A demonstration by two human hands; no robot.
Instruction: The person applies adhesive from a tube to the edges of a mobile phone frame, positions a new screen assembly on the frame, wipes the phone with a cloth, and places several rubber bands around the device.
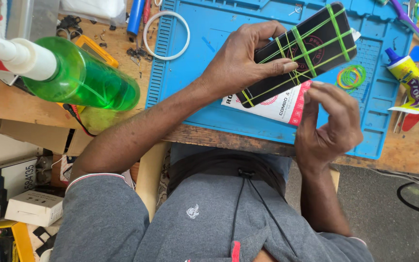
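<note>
Blue mat (209, 43); hands hide phone (306, 43) lower end, white card (272, 104) partly.

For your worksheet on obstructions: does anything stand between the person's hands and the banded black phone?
Nothing visible does. The left hand already grips the phone wrapped in green rubber bands, and the right hand touches its lower edge beside the white card.

Black phone (302, 46) crossed by lime-green rubber bands (304, 48), on a blue mat (209, 58); green bottle (81, 77) upper left.
</note>
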